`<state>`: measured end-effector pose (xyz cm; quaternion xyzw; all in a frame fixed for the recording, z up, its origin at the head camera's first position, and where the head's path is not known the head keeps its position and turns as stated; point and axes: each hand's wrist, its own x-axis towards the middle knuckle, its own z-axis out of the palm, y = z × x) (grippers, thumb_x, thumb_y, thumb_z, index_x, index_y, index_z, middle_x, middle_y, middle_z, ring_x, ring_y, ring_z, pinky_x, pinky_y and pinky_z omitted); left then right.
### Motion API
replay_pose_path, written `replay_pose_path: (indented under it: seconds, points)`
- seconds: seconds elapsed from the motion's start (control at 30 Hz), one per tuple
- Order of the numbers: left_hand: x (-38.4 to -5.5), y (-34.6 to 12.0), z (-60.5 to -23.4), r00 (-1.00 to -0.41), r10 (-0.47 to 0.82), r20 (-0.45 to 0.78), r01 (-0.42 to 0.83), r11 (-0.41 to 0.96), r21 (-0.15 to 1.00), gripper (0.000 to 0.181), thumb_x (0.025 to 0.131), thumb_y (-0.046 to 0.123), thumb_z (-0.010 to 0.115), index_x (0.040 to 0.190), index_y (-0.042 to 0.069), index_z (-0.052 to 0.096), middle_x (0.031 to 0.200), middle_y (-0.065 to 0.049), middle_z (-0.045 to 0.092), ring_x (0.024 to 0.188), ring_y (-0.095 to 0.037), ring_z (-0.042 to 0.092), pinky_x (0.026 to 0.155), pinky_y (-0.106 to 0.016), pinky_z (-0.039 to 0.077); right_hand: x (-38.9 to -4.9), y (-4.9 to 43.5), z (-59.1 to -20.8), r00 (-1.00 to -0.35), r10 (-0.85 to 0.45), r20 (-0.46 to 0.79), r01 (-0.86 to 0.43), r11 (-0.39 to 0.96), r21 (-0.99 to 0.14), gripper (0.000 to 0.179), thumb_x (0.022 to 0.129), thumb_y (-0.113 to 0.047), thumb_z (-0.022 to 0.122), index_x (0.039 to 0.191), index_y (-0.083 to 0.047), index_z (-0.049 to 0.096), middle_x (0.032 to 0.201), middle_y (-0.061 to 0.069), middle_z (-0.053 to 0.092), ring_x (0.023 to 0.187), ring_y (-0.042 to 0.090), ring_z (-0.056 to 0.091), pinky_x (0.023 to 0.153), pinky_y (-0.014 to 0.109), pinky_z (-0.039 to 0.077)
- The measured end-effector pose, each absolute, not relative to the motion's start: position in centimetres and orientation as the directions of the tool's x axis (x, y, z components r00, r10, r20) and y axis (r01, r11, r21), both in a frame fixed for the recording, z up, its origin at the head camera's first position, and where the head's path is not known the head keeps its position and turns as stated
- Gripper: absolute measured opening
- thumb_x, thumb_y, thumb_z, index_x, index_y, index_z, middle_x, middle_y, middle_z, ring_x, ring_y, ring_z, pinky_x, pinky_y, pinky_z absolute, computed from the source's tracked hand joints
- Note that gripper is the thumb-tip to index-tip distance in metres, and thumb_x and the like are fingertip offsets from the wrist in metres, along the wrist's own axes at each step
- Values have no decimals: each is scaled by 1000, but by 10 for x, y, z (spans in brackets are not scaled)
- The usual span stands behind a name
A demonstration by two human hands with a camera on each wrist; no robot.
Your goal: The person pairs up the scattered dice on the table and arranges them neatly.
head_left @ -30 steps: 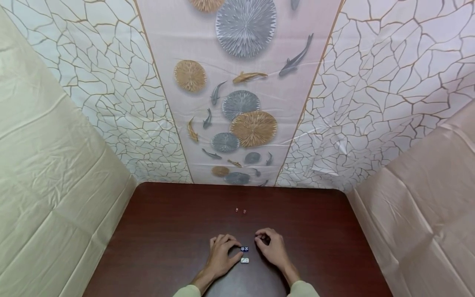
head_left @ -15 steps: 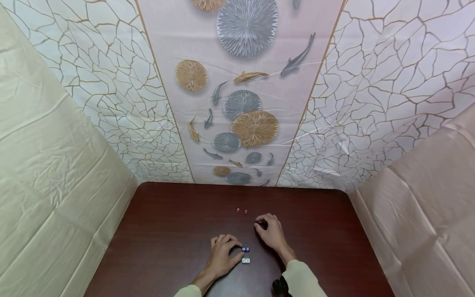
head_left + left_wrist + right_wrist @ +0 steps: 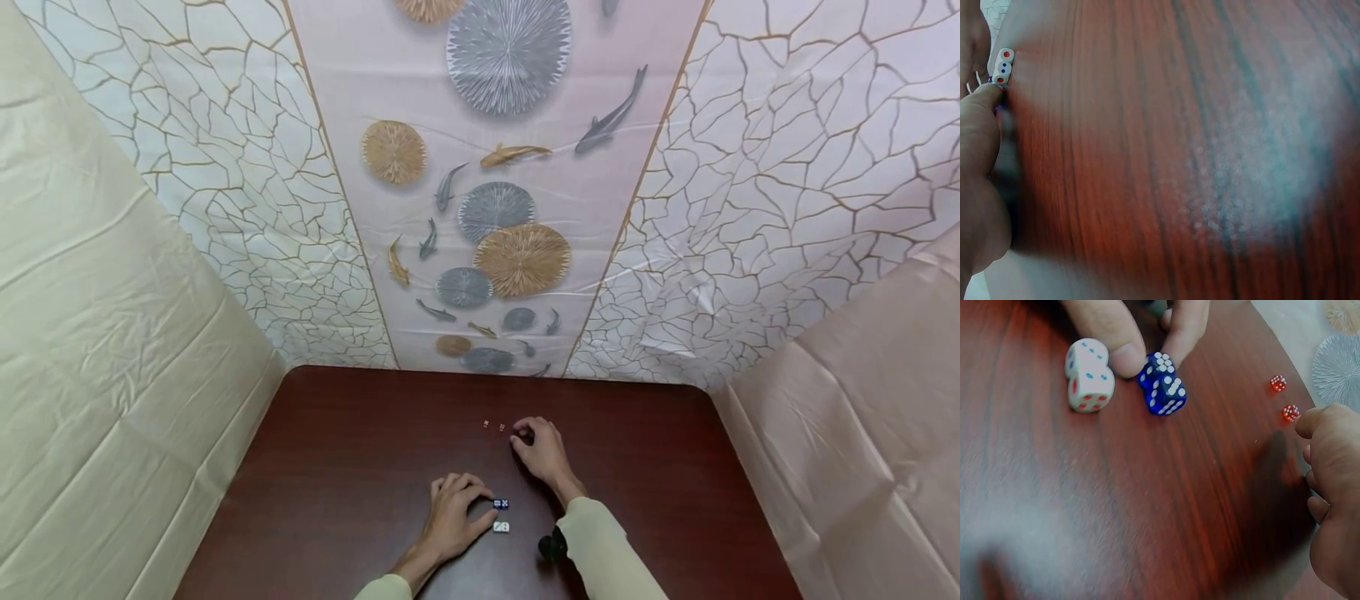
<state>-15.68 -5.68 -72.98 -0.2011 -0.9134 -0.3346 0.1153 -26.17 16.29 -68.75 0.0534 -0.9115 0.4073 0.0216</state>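
In the head view my left hand rests by two blue dice, pinching them at one end between thumb and index finger. The right wrist view shows these blue dice side by side, touching, with white dots. Close to them two white dice with red and blue dots stand against each other. My right hand is beside two small red dice, which lie apart from each other. Its fingers are loosely curved, the thumb near the closer red die. The right fingertips are partly hidden.
A dark red-brown wooden table carries everything, its rounded far edge meeting a patterned cloth backdrop. Pale cloth sheets hang at left and right. A black wrist camera sits at the right wrist.
My right hand has moved away from beside the blue dice, forward to the red dice. My left hand stays at the blue dice. The view has shifted slightly.
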Motion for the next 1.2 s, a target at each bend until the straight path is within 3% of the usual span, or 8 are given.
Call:
replay_pose_path:
  seconds: [0.17,0.37,0.77,1.03,1.2]
  points:
    - [-157,-58,-731,-889,293,353,450,699,555,20,92,33,95,109,30,83,114,13,74,108,-11,61,98,-46,36,-270,154,-687,-994,-84,64,-105,689,-717,15,104,-13,81,119,-10,80,109,6,74,101,21,65,96,48,54]
    - [-157,-58,-734,-882,294,370,462,700,545,21,92,35,95,108,31,83,114,14,73,108,-10,62,98,-46,37,-274,145,-686,-996,-82,35,-83,707,-702,17,105,-15,82,121,-10,80,111,6,74,103,22,64,92,46,55]
    - [-158,-58,-732,-890,286,357,449,694,563,20,93,32,95,108,30,83,114,13,74,108,-11,62,99,-47,37,-281,136,-690,-999,-31,36,-47,751,-659,15,105,-20,83,117,-12,81,109,6,72,102,25,63,93,49,53]
    - [-158,-57,-731,-882,289,372,462,687,561,21,91,31,96,108,28,84,114,12,74,107,-12,62,98,-47,38,-281,133,-696,-995,-21,100,-80,766,-637,9,103,-17,84,108,-10,82,106,9,73,102,31,65,103,57,50]
    - [-156,-58,-731,-871,288,398,477,691,543,22,90,30,97,107,27,84,113,12,74,107,-12,62,96,-46,38,-279,132,-698,-990,-26,140,-110,764,-636,8,101,-16,85,105,-9,82,105,10,73,101,32,65,101,59,50]
